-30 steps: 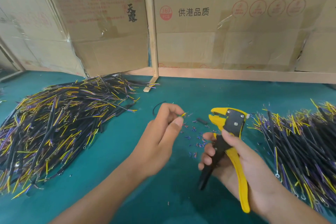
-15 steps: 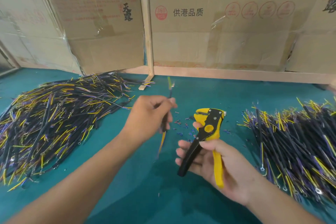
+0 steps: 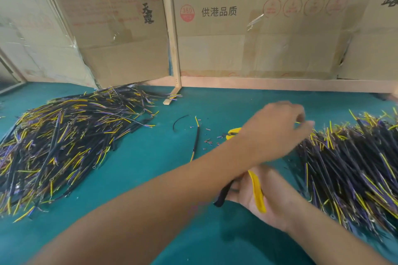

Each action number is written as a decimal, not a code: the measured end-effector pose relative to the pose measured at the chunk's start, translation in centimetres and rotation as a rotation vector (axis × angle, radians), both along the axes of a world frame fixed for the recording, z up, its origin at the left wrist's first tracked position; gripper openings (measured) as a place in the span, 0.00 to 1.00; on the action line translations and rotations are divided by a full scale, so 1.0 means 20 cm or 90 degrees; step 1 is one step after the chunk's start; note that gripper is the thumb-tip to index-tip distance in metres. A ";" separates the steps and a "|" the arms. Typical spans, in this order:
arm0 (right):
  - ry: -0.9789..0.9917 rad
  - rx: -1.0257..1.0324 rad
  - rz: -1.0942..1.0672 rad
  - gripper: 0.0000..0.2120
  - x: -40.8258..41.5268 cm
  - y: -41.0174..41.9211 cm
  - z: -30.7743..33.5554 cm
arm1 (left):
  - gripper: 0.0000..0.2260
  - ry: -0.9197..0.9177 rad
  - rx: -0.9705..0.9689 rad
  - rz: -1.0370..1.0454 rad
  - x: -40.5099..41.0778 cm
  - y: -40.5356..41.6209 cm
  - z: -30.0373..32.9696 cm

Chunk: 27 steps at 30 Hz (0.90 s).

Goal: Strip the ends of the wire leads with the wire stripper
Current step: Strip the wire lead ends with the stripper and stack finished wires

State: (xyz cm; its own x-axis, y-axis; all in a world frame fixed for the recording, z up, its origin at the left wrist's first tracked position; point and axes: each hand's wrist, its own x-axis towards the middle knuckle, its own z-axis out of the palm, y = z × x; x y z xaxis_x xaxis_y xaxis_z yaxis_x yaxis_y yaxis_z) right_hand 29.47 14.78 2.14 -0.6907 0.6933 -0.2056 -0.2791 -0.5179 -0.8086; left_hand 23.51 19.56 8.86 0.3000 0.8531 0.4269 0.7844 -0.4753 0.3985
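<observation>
My left arm crosses over my right, and my left hand (image 3: 277, 129) reaches into the near edge of the right pile of wire leads (image 3: 353, 161). Its fingertips are among the yellow lead ends, blurred, so a grip cannot be made out. Beneath that arm, my right hand (image 3: 256, 196) grips the yellow-and-black wire stripper (image 3: 256, 189) by its handles; its yellow jaw (image 3: 233, 132) sticks out past my left wrist. One black lead with yellow ends (image 3: 196, 137) lies loose on the green table.
A large heap of black, yellow and purple leads (image 3: 64, 142) covers the left of the table. Bits of stripped insulation (image 3: 210, 141) and a short curved black piece (image 3: 179, 120) lie at the centre. Cardboard boxes (image 3: 258, 28) and a wooden frame (image 3: 172, 49) stand behind.
My left hand has let go of the lead, which now lies on the table, and has swung right across to the right pile. The stripper has stayed in my right hand.
</observation>
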 end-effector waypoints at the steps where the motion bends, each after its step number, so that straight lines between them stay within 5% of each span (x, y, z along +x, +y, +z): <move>1: -0.001 -0.015 -0.010 0.13 0.00 0.00 -0.01 | 0.10 -0.018 0.064 0.018 -0.12 -0.02 -0.02; 5: 0.018 -0.062 -0.027 0.23 0.00 -0.02 -0.01 | 0.06 0.045 0.107 0.266 -0.75 -0.06 -0.06; 8: 0.010 -0.052 -0.018 0.22 0.00 -0.01 -0.02 | 0.07 0.210 -0.129 0.488 -1.17 -0.11 -0.11; 12: 0.002 -0.039 -0.005 0.20 0.00 -0.01 -0.03 | 0.05 0.410 -0.319 0.494 -1.48 -0.23 -0.16; 17: -0.005 -0.040 0.031 0.17 0.00 -0.03 -0.04 | 0.07 0.461 -0.164 0.584 -1.58 -0.24 -0.31; 20: -0.004 -0.034 0.044 0.19 0.00 -0.03 -0.04 | 0.12 0.593 -0.032 0.546 -1.61 -0.17 -0.33; 25: -0.009 -0.033 0.049 0.20 0.00 -0.02 -0.05 | 0.11 0.782 -0.063 0.487 -1.61 -0.11 -0.27; 27: -0.006 -0.035 0.049 0.20 0.00 -0.02 -0.05 | 0.10 0.764 -0.025 0.476 -1.56 -0.11 -0.21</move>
